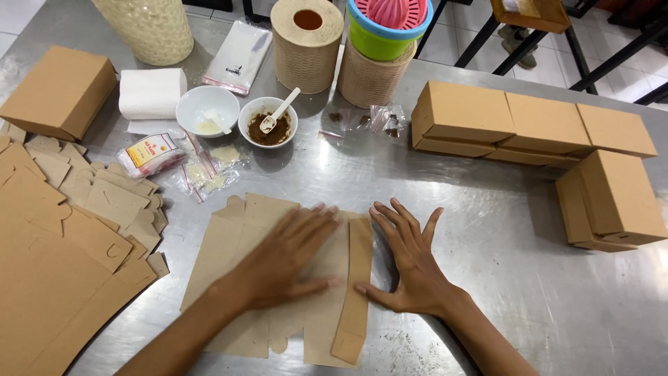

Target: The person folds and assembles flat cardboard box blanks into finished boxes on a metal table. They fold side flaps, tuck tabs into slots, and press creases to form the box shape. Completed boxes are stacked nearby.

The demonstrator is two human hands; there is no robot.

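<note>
Stack of flat kraft blanks (49,257) far left; red-yellow labelled packet (149,153) beside it. Left hand (285,261) and right hand (410,268), both spread flat, press unfolded kraft carton (351,306) centre on steel table (501,237). Assembled brown boxes (543,125) right.

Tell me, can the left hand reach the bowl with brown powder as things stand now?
Probably yes. The left hand lies flat on the cardboard blank, and only bare table lies between it and the bowl.

Small packing workshop: steel table (501,230), stacked flat box blanks (49,264), folded cardboard boxes (543,125), sachets (149,153).
</note>
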